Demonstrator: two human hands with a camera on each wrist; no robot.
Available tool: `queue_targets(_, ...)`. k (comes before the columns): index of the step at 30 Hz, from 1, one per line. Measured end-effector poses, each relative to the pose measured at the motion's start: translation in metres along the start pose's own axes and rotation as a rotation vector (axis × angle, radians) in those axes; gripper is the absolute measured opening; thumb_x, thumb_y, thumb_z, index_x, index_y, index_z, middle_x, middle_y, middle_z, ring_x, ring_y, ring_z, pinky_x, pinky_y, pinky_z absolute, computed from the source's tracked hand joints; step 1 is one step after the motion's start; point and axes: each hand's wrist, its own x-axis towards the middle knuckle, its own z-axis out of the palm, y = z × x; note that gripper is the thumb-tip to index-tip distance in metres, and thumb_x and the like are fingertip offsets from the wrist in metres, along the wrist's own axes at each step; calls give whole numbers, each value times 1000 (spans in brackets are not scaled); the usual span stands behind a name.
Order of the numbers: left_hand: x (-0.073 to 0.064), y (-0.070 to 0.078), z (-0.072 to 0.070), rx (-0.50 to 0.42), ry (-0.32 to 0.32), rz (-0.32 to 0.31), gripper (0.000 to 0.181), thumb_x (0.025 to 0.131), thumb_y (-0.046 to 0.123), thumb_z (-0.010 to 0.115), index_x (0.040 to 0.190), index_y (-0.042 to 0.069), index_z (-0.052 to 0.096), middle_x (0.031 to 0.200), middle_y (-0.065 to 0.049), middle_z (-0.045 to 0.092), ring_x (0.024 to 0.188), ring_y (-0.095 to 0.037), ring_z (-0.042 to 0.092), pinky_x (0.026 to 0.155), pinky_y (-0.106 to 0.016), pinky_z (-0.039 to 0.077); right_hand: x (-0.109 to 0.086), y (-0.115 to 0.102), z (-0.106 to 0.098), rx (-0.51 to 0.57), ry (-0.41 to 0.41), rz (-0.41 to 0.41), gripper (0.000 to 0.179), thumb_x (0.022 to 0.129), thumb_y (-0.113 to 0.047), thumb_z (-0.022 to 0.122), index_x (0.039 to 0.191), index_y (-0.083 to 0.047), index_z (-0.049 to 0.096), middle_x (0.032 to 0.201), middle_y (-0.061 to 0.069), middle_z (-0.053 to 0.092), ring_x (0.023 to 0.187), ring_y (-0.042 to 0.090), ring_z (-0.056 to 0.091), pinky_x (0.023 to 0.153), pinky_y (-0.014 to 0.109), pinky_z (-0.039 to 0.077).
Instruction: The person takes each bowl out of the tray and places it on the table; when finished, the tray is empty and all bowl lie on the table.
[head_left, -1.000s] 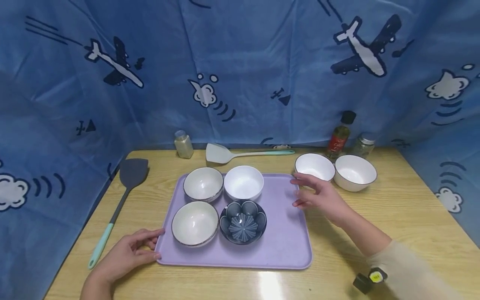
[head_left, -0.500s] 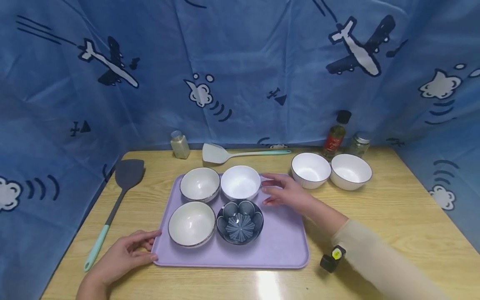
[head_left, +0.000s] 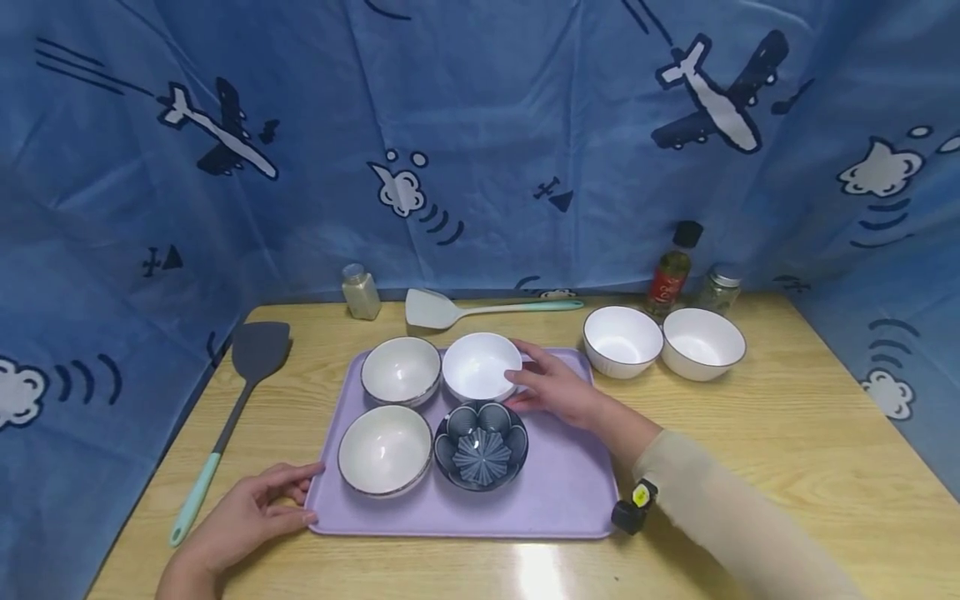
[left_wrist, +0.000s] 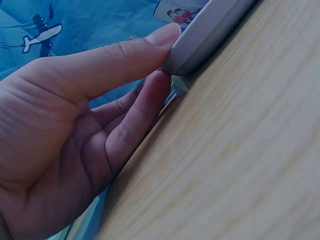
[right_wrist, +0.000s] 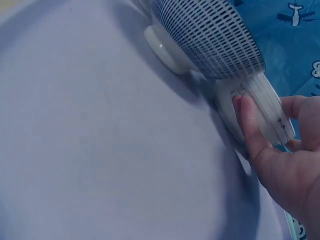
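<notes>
A lilac tray (head_left: 570, 500) carries two cream bowls (head_left: 401, 371) with dark rims on its left side, a white bowl (head_left: 480, 367) at the back and a dark blue patterned bowl (head_left: 482, 446) in front of that. My left hand (head_left: 251, 512) pinches the tray's left edge; in the left wrist view the thumb (left_wrist: 125, 60) lies against the edge with a finger below. With my right hand (head_left: 558, 387) I grip the white bowl's right side. The right wrist view shows my fingers (right_wrist: 250, 130) at its outer wall, beside the patterned bowl (right_wrist: 210, 40).
Two white bowls (head_left: 622, 340) stand beyond the tray's right corner, before a red-labelled bottle (head_left: 670, 279) and a lidded jar (head_left: 720, 290). A white spatula (head_left: 435, 310) and small jar (head_left: 362, 293) lie at the back. Left of the tray lies a dark turner (head_left: 258, 354).
My right hand has moved left from the tray's right edge across to the white bowl and taken hold of it. My left hand stays at the tray's left edge.
</notes>
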Motion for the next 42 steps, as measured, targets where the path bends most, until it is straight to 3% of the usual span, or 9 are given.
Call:
queue_targets(9, 0, -1, -1, 33, 3, 4, 63, 81, 26, 83, 138, 8, 60, 114, -12, 63, 94, -11, 62, 82, -21, 50, -8, -9, -1, 85, 59, -26, 74, 96, 3, 52, 160, -16, 21, 136, 30, 42, 81, 22, 71, 76, 32, 60)
queue_targets(17, 2, 0, -1, 39, 6, -2, 63, 82, 27, 83, 138, 9, 60, 113, -11, 63, 95, -10, 61, 82, -21, 50, -27, -25, -16, 24, 79, -69, 74, 97, 2, 52, 160, -15, 17, 130, 30, 47, 80, 21, 73, 78, 35, 60)
queue_targets(24, 2, -1, 0, 2, 3, 16, 63, 81, 23, 83, 137, 7, 60, 113, -12, 63, 94, -11, 63, 81, -21, 51, -60, -38, -29, 5, 73, -39, 75, 97, 0, 53, 161, -15, 17, 146, 35, 33, 86, 23, 72, 81, 36, 59)
queue_targets(30, 0, 0, -1, 16, 2, -4, 64, 82, 25, 83, 138, 7, 59, 114, -12, 63, 94, -11, 62, 81, -21, 50, -92, -40, -47, -62, 78, -50, 74, 98, 2, 51, 161, -12, 15, 149, 37, 31, 90, 24, 71, 83, 37, 59)
queue_targets(36, -1, 1, -2, 16, 2, -20, 63, 82, 25, 82, 139, 8, 59, 115, -12, 63, 95, -11, 62, 82, -21, 49, -122, -38, -65, -137, 79, -43, 73, 98, -2, 54, 160, -11, 17, 144, 35, 35, 94, 26, 71, 85, 41, 58)
queue_targets(42, 0, 1, -2, 38, 14, -29, 64, 82, 27, 83, 138, 9, 59, 115, -11, 63, 95, -10, 61, 81, -21, 49, -147, -30, -89, -173, 52, -58, 73, 100, -5, 56, 160, -11, 15, 132, 24, 47, 94, 30, 71, 86, 44, 58)
